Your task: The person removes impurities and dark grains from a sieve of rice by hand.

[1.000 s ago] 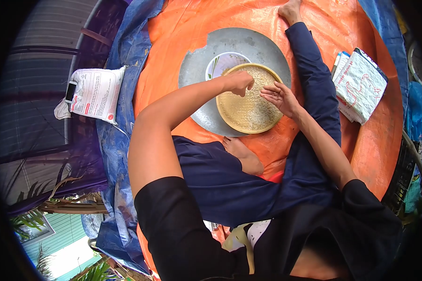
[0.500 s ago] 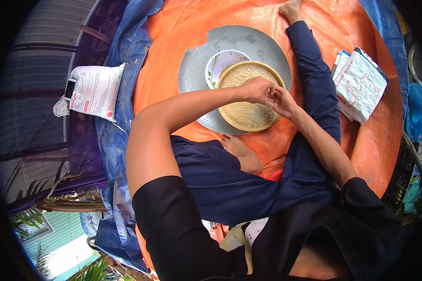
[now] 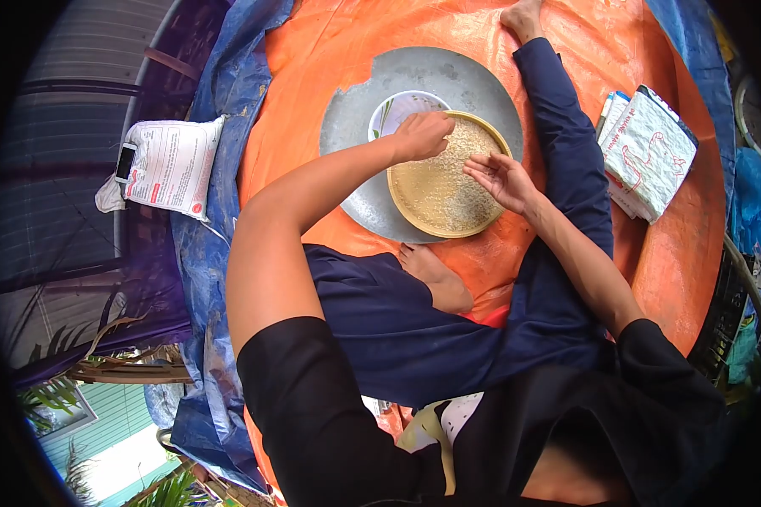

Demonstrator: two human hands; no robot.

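Observation:
A round yellow tray (image 3: pixel 409 190) with pale grain (image 3: pixel 473 148) spread on its bottom rests tilted against a white bowl (image 3: pixel 389 114) with a green leaf print. Both are on a large grey metal disc (image 3: pixel 353 106). Over the tray's left rim, beside the bowl, is my left hand (image 3: pixel 423 137), its fingers closed in a pinch; what they hold, if anything, is hidden. My right hand (image 3: pixel 500 182) hovers at the tray's right side, palm partly up and fingers apart, with nothing visible in it.
An orange tarp (image 3: pixel 304 101) covers the ground, with a blue tarp (image 3: pixel 220 127) along its left. Folded printed sacks (image 3: pixel 651 152) lie right of my outstretched leg (image 3: pixel 566 127). At left, a phone (image 3: pixel 126 161) leans on a white printed bag (image 3: pixel 177 165).
My hands were together over the tray with fingertips meeting. Now they are apart: the left has moved left toward the bowl, and the right has stayed near its place with fingers opened.

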